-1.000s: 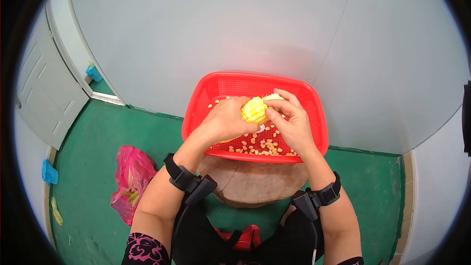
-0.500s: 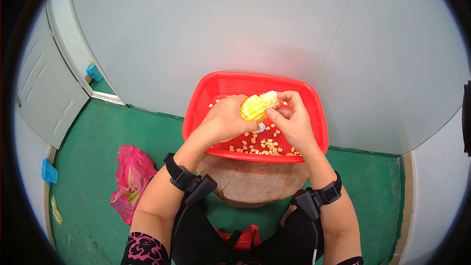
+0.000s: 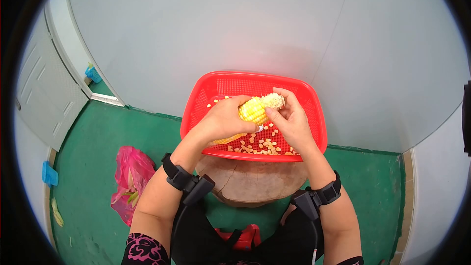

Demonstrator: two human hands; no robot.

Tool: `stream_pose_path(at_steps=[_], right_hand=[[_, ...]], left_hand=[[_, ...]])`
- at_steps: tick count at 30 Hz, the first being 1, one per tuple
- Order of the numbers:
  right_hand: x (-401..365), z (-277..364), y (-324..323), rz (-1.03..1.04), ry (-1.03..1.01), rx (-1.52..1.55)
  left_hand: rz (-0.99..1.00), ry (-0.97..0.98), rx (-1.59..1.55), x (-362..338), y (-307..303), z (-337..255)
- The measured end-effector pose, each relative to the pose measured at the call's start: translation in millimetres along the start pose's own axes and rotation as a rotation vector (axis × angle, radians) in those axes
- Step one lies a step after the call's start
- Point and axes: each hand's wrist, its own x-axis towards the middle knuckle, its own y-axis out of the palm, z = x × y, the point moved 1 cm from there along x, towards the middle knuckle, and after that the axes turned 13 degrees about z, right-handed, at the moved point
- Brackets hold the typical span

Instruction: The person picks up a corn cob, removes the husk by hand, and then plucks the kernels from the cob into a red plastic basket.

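An ear of corn (image 3: 252, 111) is tilted above a red basket (image 3: 321, 132), its bare, pale tip pointing up and right. My left hand (image 3: 223, 118) is closed around its lower part. At the stripped end, my right hand (image 3: 293, 118) has its thumb against the kernel edge and its fingers behind the tip. Beneath my left hand, part of another ear of corn (image 3: 229, 139) lies in the basket, mostly hidden. Loose kernels (image 3: 267, 143) are scattered over the basket floor. A small whitish round object (image 3: 260, 128) is partly covered by my left hand.
The basket rests on a wooden stump (image 3: 255, 179) in front of my knees, close to a grey wall (image 3: 211, 24). A pink plastic bag (image 3: 131, 176) with husks lies on the green floor to the left. Farther left are a husk (image 3: 57, 212) and a blue container (image 3: 49, 173).
The ear's bare tip has shifted slightly to the right, and my right thumb has slid a little along it. My left hand keeps its hold; the view has moved marginally.
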Motion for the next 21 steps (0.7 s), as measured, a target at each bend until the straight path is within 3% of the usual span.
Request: stream_pose_path(at_steps=[3,9,15,18,21], right_hand=[[-0.7,-0.3,1.6,0.033,-0.118,-0.022],[-0.7,1.1,0.1,-0.087,-0.015,-0.361],[1.4,-9.5,-5.2,-0.009,0.024,-0.084],[1.5,-12.5,-4.4,-0.015,-0.003,-0.243],[0.4,-7.5,-5.0,0.037,-0.008,-0.071]], left_hand=[[-0.021,0.085,-0.128,-1.0,-1.5,2.5],[0.061,0.040,-0.098,0.6,-3.3,2.3],[0.029,0.037,-0.055,-0.2,0.6,1.1],[0.021,0.030,-0.019,1.2,1.4,1.8],[0.027,0.023,-0.010,0.7,1.1,1.1]])
